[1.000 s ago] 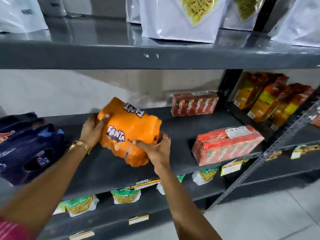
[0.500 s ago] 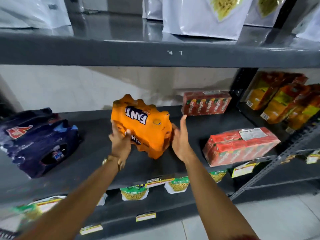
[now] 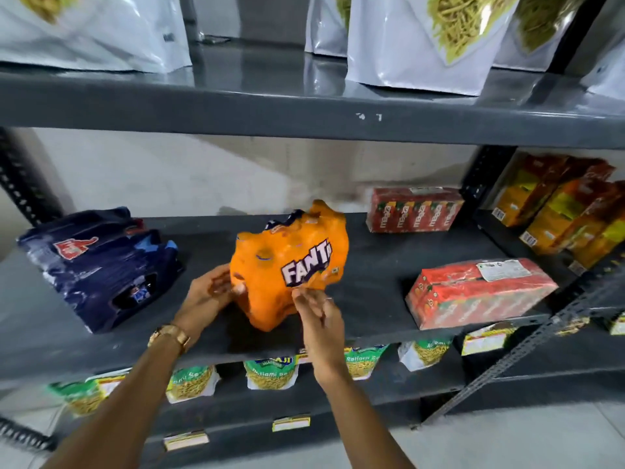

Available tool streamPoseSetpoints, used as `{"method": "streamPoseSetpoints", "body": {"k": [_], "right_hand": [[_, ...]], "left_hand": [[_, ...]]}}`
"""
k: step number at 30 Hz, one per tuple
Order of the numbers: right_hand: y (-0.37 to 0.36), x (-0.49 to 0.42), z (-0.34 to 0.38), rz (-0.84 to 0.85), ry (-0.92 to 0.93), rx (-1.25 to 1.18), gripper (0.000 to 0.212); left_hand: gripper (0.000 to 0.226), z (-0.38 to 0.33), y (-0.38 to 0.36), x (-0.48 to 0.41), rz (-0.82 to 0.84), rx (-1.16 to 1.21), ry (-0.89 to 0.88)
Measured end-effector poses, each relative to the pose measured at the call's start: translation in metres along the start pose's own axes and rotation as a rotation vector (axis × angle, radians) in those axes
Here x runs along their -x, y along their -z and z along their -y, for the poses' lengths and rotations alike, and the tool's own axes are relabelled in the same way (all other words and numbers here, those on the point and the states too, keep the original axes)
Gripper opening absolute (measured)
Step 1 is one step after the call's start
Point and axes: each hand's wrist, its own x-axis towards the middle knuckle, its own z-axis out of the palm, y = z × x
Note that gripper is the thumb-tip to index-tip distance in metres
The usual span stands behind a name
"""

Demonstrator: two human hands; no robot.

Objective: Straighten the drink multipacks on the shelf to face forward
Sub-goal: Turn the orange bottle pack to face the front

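Fanta pack (image 3: 287,265) stands tilted mid-shelf (image 3: 389,319), my left fingers (image 3: 220,286) loosely grasping its left side and my right fingers (image 3: 309,304) only pinching the slack wrap, so I judge it could slip, topple or roll forward.

Orange Fanta pack (image 3: 287,262), white-purple logo; navy pack (image 3: 101,265) at nine o'clock; red packs (image 3: 477,292) at three.

Fanta multipack (image 3: 291,265) mid-shelf (image 3: 372,292), tilted. Dark multipack (image 3: 101,262) to its left. Juice-carton pack (image 3: 477,291) right, near front edge; second carton pack (image 3: 414,209) behind, against wall.
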Motion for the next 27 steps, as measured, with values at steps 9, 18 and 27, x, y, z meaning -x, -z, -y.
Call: {"method": "streamPoseSetpoints", "body": {"k": [9,18,27], "right_hand": [[0.062,-0.088,-0.004,0.177,-0.019,0.436,0.07],[0.085,-0.08,-0.009,0.217,0.038,0.561,0.067],[0.137,-0.047,-0.021,0.307,0.124,0.592,0.061]], "left_hand": [[0.079,0.002,-0.047,0.042,-0.316,-0.184,0.105],[0.063,0.003,-0.049,0.053,-0.208,-0.538,0.09],[0.066,0.004,-0.063,0.078,-0.127,-0.598,0.22]]}}
